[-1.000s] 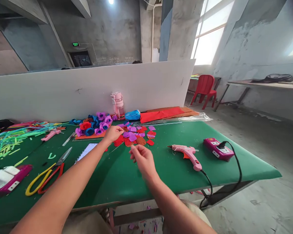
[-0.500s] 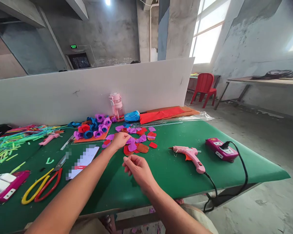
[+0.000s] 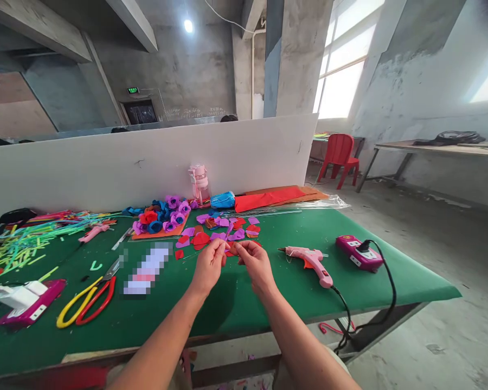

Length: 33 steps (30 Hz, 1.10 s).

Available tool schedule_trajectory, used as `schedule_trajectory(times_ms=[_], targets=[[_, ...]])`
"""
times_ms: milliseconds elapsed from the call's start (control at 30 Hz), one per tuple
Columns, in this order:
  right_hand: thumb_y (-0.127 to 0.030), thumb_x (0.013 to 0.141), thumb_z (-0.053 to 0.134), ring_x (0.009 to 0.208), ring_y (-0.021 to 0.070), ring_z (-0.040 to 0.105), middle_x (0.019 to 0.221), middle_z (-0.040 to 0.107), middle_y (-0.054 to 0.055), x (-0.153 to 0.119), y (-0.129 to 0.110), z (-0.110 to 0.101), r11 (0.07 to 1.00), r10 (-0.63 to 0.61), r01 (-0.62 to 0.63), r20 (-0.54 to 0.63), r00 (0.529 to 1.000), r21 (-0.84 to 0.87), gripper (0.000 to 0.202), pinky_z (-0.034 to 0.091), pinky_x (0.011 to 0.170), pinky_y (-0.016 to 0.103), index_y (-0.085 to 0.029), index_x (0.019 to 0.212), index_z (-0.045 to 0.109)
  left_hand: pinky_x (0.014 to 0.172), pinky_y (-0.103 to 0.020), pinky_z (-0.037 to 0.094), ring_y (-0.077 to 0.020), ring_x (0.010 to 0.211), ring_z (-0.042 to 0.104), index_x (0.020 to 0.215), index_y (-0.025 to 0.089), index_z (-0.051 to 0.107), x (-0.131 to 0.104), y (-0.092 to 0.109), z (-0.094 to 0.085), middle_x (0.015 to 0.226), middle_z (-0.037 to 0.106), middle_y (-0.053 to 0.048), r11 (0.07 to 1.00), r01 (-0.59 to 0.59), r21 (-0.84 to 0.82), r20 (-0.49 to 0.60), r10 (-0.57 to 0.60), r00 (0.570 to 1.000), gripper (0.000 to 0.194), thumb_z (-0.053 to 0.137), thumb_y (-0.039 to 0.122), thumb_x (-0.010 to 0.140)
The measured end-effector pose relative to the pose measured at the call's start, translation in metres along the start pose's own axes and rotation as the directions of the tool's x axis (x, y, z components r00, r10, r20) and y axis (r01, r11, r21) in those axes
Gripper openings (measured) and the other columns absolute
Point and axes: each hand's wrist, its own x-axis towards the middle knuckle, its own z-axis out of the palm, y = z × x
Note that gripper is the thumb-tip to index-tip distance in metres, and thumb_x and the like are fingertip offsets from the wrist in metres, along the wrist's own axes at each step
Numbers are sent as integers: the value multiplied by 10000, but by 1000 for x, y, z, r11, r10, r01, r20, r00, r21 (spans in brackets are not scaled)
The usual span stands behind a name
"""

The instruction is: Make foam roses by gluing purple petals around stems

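I have the left hand [image 3: 209, 265] and right hand [image 3: 257, 262] left of the glue gun [image 3: 315, 257], fingertips bunched close; whether they pinch anything I cannot tell; loose petals [image 3: 236, 234] lie farther back, left of it.

Craft workshop: concrete walls [image 3: 203, 70]; worktop [image 3: 293, 233] bears artificial flowers [image 3: 161, 215] near back edge, scissors [image 3: 102, 280] near front, glue gun [image 3: 314, 259] towards right.
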Motion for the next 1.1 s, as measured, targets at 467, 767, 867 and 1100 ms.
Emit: schedule_trajectory(times_ms=[467,767,867,1100], targets=[[-432,751,551,439,81,324,489,355,-66,-3,-2,-2,998,-38,35,51,998,57,337,332,466,225,-207,552,397,457,-198,310,-95,465,412,855,171,590,-4,-9,3,524,483,28,990,110,-83,22,-108,994,309,426,432,836],[-425,725,616,571,116,471,591,551,-6,-2,-3,-2,973,-189,196,68,980,-120,275,357,552,234,-174,627,560,386,-166,222,-71,426,356,879,167,550,-9,-3,1,520,464,39,901,262,-346,154,-221,963,335,439,477,818],[-461,745,579,552,117,465,561,544,-3,-2,-3,-3,982,-150,152,28,988,-114,332,357,546,238,-170,588,557,390,-164,237,-70,429,362,866,167,553,-9,-3,1,521,464,38,914,249,-321,133,-217,967,329,443,474,817],[-446,695,644,543,106,439,567,529,-21,-2,-1,-3,977,-175,176,15,984,-120,297,338,538,231,-174,608,565,411,-173,275,-70,429,370,876,161,567,-8,-6,1,516,469,40,947,184,-265,109,-160,981,335,443,468,827]])
